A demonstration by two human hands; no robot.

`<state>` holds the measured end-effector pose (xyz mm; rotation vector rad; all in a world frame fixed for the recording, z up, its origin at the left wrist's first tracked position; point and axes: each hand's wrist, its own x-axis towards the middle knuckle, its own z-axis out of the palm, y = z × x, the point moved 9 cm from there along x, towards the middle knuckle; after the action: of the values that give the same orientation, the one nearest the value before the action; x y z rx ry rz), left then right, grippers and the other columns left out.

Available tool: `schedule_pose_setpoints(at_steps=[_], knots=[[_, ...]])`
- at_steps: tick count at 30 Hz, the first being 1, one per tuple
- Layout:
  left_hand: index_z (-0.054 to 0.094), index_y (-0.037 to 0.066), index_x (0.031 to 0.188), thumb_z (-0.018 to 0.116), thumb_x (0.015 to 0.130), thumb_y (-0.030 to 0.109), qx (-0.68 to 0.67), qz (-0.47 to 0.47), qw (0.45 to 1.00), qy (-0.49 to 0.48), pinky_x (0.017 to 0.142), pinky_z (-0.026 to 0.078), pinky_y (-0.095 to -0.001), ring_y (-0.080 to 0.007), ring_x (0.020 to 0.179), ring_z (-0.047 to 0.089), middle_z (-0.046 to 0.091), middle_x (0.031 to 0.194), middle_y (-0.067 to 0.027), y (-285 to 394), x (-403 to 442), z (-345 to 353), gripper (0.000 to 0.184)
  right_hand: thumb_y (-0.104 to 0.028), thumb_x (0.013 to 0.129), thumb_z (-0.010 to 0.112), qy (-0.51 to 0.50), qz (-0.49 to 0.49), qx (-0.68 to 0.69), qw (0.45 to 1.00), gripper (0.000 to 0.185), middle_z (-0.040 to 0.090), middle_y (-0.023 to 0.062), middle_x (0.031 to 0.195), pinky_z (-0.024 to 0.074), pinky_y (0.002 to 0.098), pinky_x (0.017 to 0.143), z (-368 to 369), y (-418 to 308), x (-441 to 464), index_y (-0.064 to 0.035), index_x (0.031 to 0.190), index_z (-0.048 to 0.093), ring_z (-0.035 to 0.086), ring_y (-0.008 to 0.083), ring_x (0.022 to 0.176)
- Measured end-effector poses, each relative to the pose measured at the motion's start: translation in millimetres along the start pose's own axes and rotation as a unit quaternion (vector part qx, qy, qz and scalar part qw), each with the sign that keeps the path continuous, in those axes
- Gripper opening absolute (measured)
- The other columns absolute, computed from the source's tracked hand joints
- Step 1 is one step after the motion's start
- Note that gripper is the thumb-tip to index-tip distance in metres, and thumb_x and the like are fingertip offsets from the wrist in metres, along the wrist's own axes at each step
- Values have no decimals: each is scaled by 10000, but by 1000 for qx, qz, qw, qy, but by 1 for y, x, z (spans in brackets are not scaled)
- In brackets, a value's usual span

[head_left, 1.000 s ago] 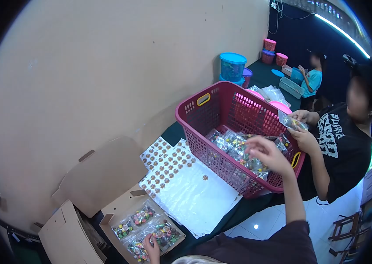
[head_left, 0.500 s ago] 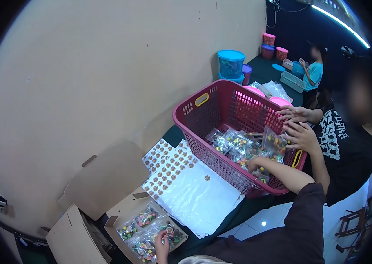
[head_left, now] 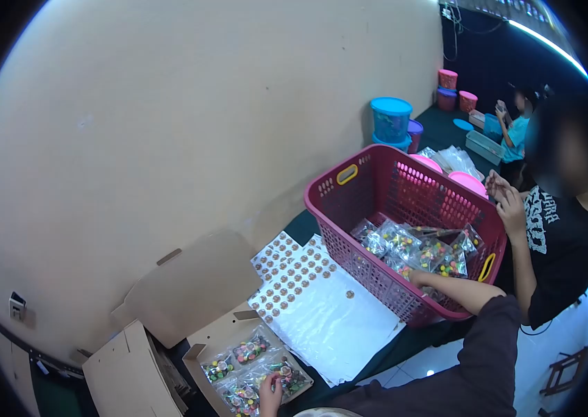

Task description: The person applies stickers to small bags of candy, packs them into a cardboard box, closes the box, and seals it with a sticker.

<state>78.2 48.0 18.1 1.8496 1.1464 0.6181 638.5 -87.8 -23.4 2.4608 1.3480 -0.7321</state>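
Head-worn view, close, facing forward and down over basket [head_left: 358,256].

The maroon rectangular plastic basket [head_left: 363,265] is smooth and slightly shiny. The clear flat plastic packets [head_left: 401,240] look glossy. The brown open cardboard box [head_left: 193,286] is matt; the white flat paper sheets [head_left: 335,333] have a soft shine.

We see a long table [head_left: 440,128] under dark green cloth, one long edge against the wall, with an open cardboard box [head_left: 233,331] near its close end and sticker sheets [head_left: 335,340] just beside. A maroon basket [head_left: 363,264] stands next to these. Beyond it we find stacked blue tubs [head_left: 391,125] by the wall edge, and a blue lid [head_left: 462,125] and pale tray [head_left: 485,146] toward the far end.
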Motion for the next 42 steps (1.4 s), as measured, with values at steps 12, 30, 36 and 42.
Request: schedule_pose_setpoints(at_steps=[12, 30, 36, 42], knots=[[554, 1, 1001, 507, 850, 129, -113, -36, 993, 7, 701, 470, -261, -156, 769, 598, 619, 910, -95, -15, -6, -4, 204, -99, 768, 615, 239, -253, 628, 697, 309, 605, 42, 882, 475, 208, 600, -287, -133, -231, -13, 1041, 499, 601, 98, 684], [541, 19, 882, 595, 824, 112, -407, -66, 911, -30, 620, 421, -169, -41, 700, 536, 609, 833, -33, 97, -8, -16, 122, -138, 781, 645, -75, -292, 671, 677, 233, 570, 6, 848, 465, 209, 595, -49, -406, -190, -30, 932, 505, 550, 69, 765], [513, 24, 939, 582, 835, 137, -397, -72, 911, 81, 690, 425, -192, -57, 784, 535, 591, 876, -36, 75, -2, -46, 168, -148, 786, 640, -215, -315, 610, 694, 259, 584, 5, 875, 457, 218, 646, -22, -433, -193, -15, 987, 544, 552, 75, 776], [466, 75, 1035, 533, 862, 192, -618, -165, 768, 33, 810, 439, -271, -158, 910, 555, 549, 1008, -75, 56, 2, -31, 219, -190, 750, 657, 40, -458, 452, 765, 234, 561, 40, 717, 415, 228, 525, -43, -443, -188, -41, 897, 553, 525, 78, 621]])
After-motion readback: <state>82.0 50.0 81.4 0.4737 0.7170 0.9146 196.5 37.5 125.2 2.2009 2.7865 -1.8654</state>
